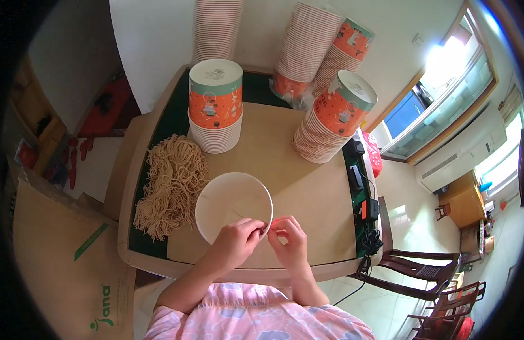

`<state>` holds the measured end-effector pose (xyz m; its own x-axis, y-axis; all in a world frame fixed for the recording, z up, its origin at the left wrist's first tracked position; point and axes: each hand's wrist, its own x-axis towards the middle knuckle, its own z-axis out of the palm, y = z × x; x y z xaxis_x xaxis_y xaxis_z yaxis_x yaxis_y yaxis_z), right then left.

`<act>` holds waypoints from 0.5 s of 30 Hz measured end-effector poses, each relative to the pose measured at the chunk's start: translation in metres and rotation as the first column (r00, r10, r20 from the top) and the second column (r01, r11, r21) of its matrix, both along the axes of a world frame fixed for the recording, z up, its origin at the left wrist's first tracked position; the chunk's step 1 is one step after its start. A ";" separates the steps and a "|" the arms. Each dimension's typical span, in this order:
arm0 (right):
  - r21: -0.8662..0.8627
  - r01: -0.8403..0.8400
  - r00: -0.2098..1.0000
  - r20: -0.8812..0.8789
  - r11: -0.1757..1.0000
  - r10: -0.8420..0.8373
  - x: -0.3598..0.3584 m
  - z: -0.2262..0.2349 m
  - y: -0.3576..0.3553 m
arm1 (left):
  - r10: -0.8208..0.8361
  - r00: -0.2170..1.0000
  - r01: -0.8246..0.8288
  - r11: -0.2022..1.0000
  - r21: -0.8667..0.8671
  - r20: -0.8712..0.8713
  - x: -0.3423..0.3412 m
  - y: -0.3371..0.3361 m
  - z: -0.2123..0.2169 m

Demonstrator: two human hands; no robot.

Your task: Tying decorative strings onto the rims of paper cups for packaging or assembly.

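A big brown box sat at the lower left. A messy heap of tan strings lay left of the middle. A stack of orange and green tubs stood above the middle. The white tub sat in the middle, open side up. The left hand was bent almost closed, pinching its rim. The right hand was curled beside that rim; I couldn't tell what it held. Another tub stack stood upper right.

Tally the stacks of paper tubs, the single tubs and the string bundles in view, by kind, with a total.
Stacks of paper tubs: 5
Single paper tub: 1
Bundle of tan strings: 1
Total: 7
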<state>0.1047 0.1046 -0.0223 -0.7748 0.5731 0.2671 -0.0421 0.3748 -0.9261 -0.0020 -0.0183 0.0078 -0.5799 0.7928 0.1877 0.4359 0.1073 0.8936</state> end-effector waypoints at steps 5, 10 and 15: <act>0.010 0.033 0.999 0.030 0.999 -0.033 0.004 -0.009 0.004 | 0.013 1.000 -0.013 1.000 0.002 -0.016 0.005 0.011 -0.011; -0.090 0.028 0.996 0.083 0.996 -0.020 0.008 -0.027 0.012 | 0.035 0.995 -0.038 0.999 -0.027 -0.097 0.006 0.018 -0.014; -0.423 -0.029 0.999 0.019 0.905 0.040 0.015 -0.027 0.016 | 0.094 0.994 -0.096 0.995 -0.030 -0.051 0.006 0.015 -0.021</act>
<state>0.1196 0.1204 -0.0492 -0.7995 0.6005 -0.0152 -0.0213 -0.0536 -0.9983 0.0039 -0.0032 -0.0130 -0.6434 0.7408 0.1929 0.4658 0.1788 0.8667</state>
